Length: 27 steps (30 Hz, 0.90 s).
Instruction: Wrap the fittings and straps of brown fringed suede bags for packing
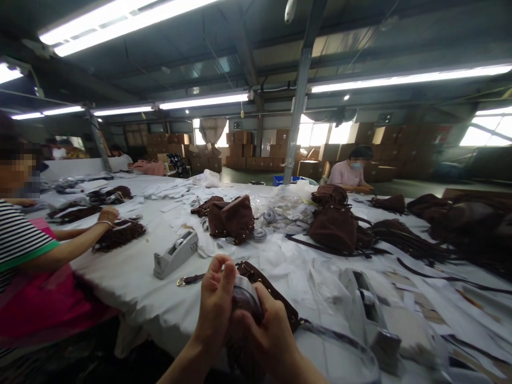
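In front of me, a grey, shiny plastic-wrapped piece [245,293] sits between my hands; its exact kind is hard to make out. My left hand [216,298] is closed at its left side, thumb and fingers pinched together. From the right, my right hand [274,325] wraps round the same piece. Just beyond lies a dark brown bag [276,290] with metal eyelets, partly hidden by my hands. A short brown strap with a buckle [182,281] sticks out to the left. Toward the lower right curves a plastic-wrapped strap [344,341].
Grey tape dispensers stand left [176,255] and right [366,304]. Brown bags [232,218] and grey coils [270,216] lie farther back on the white-covered table [132,277]. A co-worker in a striped sleeve [28,234] handles brown pieces at left; another person [350,173] sits opposite.
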Tool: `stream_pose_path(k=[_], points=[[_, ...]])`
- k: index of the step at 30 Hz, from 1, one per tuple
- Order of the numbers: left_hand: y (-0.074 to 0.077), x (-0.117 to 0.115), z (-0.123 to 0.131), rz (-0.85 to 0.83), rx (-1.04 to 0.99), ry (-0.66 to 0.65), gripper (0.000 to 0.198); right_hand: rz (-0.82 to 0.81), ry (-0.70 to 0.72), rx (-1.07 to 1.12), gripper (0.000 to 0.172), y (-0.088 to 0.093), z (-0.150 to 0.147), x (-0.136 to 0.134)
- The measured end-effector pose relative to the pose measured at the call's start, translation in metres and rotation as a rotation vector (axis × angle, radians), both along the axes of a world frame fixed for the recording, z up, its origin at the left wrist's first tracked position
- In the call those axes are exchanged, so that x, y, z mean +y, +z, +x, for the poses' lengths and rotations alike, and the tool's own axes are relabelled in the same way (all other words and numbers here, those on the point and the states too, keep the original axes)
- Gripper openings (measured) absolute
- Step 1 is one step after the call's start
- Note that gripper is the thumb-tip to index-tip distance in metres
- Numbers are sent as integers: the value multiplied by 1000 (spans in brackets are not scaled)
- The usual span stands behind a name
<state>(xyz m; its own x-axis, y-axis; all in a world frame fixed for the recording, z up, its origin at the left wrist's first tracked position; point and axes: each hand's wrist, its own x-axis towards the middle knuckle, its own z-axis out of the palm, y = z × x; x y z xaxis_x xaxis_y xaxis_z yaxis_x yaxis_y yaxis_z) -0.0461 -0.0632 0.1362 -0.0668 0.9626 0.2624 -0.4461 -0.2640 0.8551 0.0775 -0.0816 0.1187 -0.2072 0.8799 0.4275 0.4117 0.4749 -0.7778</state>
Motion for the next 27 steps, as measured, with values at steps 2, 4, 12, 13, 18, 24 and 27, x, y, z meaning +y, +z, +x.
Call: stream_pose_path(k=[2, 4, 12, 13, 18, 24, 27], points=[[-5, 0, 6, -11, -29, -3, 30, 38, -76, -58, 31, -7, -1, 0], [-9, 2, 2, 21, 146, -100, 32, 61, -114, -258, 26, -13, 4, 3], [6, -1, -11, 187, 705, -167, 31, 120, 55, -457, 15, 6, 21, 9], [8, -2, -7, 146, 560, -104, 32, 90, 83, -362, 19, 11, 19, 8], [3, 3, 4, -42, 39, 65, 38, 8, 81, -123, 28, 9, 10, 2], [24, 2, -16, 104, 805, -313, 34, 60, -9, -539, 18, 2, 20, 5], [41, -3, -13, 157, 801, -224, 26, 98, 56, -397, 16, 18, 21, 6]])
